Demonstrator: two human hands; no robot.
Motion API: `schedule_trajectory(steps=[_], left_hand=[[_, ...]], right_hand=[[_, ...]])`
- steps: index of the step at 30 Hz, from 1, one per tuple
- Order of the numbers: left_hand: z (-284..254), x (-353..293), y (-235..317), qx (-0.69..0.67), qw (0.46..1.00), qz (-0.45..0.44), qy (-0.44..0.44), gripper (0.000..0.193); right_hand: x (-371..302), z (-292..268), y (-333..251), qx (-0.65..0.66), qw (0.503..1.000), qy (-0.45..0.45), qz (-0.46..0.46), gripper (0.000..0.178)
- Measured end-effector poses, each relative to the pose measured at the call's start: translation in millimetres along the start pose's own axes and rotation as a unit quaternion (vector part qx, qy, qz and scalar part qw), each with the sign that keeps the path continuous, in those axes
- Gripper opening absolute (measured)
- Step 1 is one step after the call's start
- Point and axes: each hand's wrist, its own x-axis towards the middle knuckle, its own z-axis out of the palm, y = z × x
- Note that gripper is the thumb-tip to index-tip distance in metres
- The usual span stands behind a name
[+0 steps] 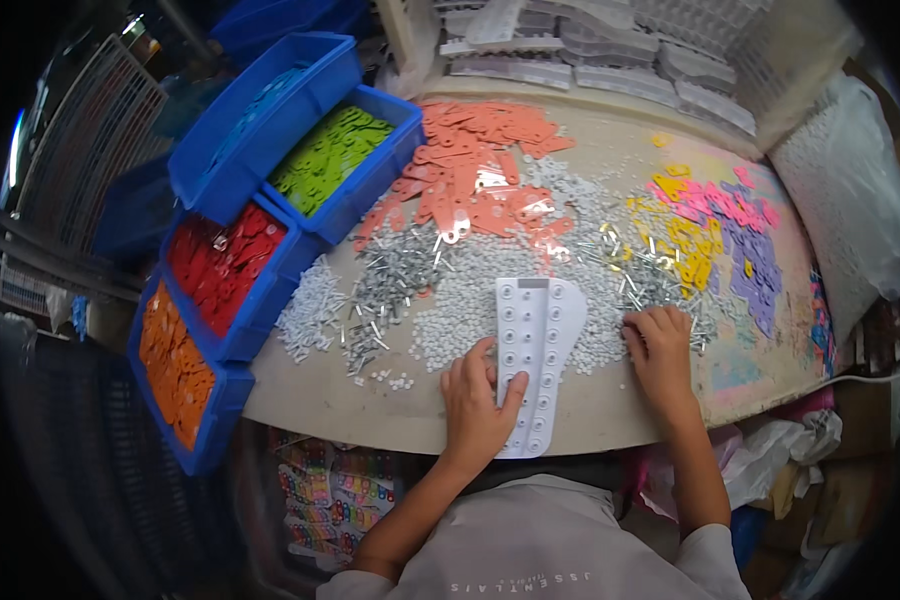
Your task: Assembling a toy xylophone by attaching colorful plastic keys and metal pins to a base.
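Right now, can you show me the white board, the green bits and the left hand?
White board (pixel 536 352): head view, its middle strip.
Green bits (pixel 332 160): head view, middle of the pile.
Left hand (pixel 477 412): head view, back of the hand.

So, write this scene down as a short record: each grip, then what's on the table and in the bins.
Left grip: holding white board, thumb on its face
Right grip: fingers curled near silver pins; contact unclear
Table, middle: white beads, silver pins
Table, far side: coral strips
Table, right: yellow pieces, pink pieces, purple pieces
Blue bins, left: light blue, green, red, orange pieces
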Motion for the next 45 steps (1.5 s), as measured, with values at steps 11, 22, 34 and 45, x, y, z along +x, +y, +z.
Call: schedule_trajectory(steps=[11,22,34,45], left_hand=[[-100.5,56.6,-62.9,0.178,0.968,0.065,0.166,0.005],[-82.6,72.9,-86.0,0.262,0.958,0.049,0.107,0.017],[-82.1,55.5,-37.1,-0.028,0.995,0.069,0.064,0.008],[-47.2,72.4,-6.8,-0.146,0.987,0.069,0.003,0.016]], right_hand=[[3.7,1.2,-12.0,-0.061,0.997,-0.038,0.016,0.010],[1.7,-15.7,-34.1,0.225,0.954,0.006,0.199,0.007],[64.3,37.4,-76.3,0.247,0.967,-0.047,0.033,0.009],[69.4,47.9,-76.1,0.220,0.973,-0.070,0.011,0.006]])
